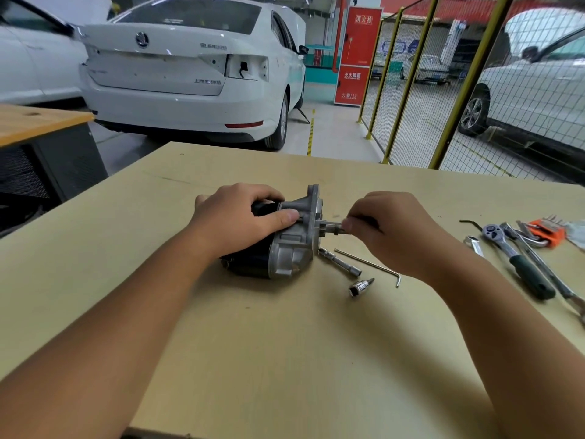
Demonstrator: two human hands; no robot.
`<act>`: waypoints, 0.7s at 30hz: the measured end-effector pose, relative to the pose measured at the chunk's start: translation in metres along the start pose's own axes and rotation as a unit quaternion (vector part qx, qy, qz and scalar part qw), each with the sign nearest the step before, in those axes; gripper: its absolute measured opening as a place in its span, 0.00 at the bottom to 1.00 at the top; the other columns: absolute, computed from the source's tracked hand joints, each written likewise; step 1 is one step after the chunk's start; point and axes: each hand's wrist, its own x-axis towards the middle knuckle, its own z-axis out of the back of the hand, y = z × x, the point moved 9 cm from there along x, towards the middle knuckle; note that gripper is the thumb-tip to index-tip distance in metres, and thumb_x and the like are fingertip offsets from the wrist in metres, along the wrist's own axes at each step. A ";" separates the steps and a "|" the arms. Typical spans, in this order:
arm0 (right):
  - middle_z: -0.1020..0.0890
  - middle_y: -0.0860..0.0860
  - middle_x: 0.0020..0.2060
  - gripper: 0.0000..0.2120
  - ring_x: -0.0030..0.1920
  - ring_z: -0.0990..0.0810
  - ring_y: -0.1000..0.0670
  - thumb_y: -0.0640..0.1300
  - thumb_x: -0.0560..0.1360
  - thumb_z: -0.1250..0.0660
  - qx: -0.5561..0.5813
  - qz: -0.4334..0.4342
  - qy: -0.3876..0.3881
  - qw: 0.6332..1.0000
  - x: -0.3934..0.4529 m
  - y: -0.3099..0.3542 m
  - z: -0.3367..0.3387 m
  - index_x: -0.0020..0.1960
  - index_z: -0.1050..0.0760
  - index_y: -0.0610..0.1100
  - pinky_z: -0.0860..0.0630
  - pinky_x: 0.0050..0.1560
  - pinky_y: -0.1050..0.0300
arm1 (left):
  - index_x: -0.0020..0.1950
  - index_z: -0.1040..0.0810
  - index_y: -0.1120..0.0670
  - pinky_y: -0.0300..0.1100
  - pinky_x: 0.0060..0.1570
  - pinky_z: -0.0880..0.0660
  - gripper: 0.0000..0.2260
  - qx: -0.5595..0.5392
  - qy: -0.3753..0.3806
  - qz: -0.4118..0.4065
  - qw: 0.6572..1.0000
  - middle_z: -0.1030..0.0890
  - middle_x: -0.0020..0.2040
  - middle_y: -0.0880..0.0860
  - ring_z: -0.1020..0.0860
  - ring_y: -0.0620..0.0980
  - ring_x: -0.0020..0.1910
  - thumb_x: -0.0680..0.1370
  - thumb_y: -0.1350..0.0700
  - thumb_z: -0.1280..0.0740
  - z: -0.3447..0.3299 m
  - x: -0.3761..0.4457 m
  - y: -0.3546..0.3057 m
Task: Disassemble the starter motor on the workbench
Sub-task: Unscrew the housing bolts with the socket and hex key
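That starter motor (278, 245) lying on the counter (285, 343) looks heavy and rigid; your left hand (240, 217) clamps its body, right hand (389, 226) pinches what's probably a driver at the shaft end.

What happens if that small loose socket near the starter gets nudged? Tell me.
The socket looks round and lies on its side on the smooth workbench, so it would probably roll. Being shiny metal, it is likely stiff and maybe slippery to pinch.

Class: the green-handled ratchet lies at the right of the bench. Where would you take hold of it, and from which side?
Grip the ratchet by its green handle, from above on its near left side. The handle lies flat and bare there; other tools crowd its right side and head end.
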 end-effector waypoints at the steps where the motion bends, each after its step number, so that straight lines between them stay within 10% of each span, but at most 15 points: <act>1: 0.22 0.53 0.35 0.08 0.39 0.25 0.51 0.46 0.79 0.32 -0.010 0.004 -0.006 1.000 0.000 0.001 0.001 0.44 0.17 0.44 0.27 0.42 0.51 | 0.58 0.21 0.32 0.50 0.59 0.38 0.32 -0.002 0.003 0.001 1.000 0.18 0.57 0.37 0.23 0.47 0.60 0.62 0.19 0.44 0.000 0.000 0.000; 14: 0.24 0.57 0.28 0.08 0.35 0.26 0.58 0.46 0.81 0.35 0.053 -0.014 0.024 0.998 -0.004 -0.003 -0.004 0.45 0.19 0.52 0.36 0.33 0.63 | 0.64 0.23 0.34 0.52 0.63 0.38 0.31 -0.009 0.005 0.006 1.000 0.19 0.59 0.38 0.24 0.48 0.63 0.66 0.22 0.41 -0.001 -0.001 0.001; 21: 0.20 0.55 0.34 0.06 0.37 0.23 0.52 0.49 0.77 0.29 -0.015 -0.005 0.012 1.000 -0.003 -0.001 -0.001 0.44 0.16 0.49 0.24 0.42 0.50 | 0.64 0.24 0.33 0.53 0.62 0.37 0.35 -0.012 0.010 0.000 1.000 0.19 0.60 0.38 0.24 0.47 0.62 0.62 0.19 0.43 -0.002 0.000 0.001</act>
